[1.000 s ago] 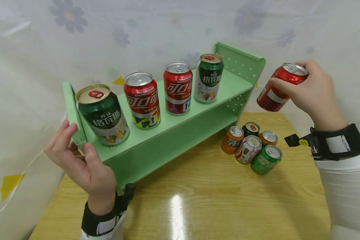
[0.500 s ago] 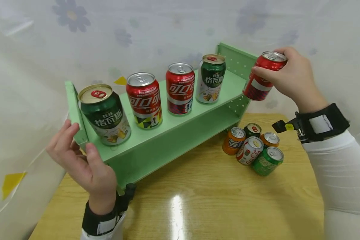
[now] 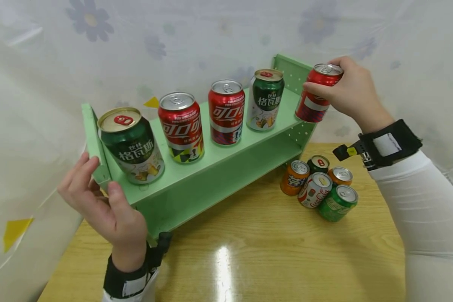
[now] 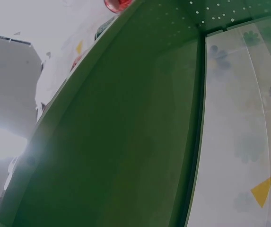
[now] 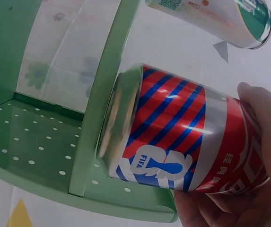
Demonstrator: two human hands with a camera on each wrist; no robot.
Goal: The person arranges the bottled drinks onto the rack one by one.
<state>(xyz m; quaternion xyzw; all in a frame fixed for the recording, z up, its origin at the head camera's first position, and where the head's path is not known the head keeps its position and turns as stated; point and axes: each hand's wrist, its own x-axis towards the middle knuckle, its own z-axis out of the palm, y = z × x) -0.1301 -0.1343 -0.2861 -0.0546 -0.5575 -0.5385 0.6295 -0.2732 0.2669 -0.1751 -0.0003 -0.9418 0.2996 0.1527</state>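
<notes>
In the head view, my right hand (image 3: pixel 356 94) grips a red Coca-Cola can (image 3: pixel 311 108) around its upper half, at the right end of a green two-level shelf (image 3: pixel 188 199). The right wrist view has the base of that cola can (image 5: pixel 173 127) close by the top board; whether they touch I cannot tell. Along the top board stand a green-and-white can (image 3: pixel 132 149), two red cola cans, the nearer (image 3: pixel 181 132) and the farther (image 3: pixel 226 113), and another green-and-white can (image 3: pixel 266 102). My left hand (image 3: pixel 109 209) holds the shelf's left end, thumb at the front corner, fingers outside.
On the wooden table (image 3: pixel 256 251), right of the shelf, several cans are grouped: an orange can (image 3: pixel 294 180), a white Coca-Cola can (image 3: pixel 314 193), a green can (image 3: pixel 336 205) and others behind. A pale flowered sheet (image 3: pixel 211 37) hangs behind. The shelf's raised right end panel (image 3: pixel 290 71) is dotted.
My right hand has carried the red cola can leftward, from beyond the shelf's right end to the top board's right end, and the can is more upright. My left hand stays put.
</notes>
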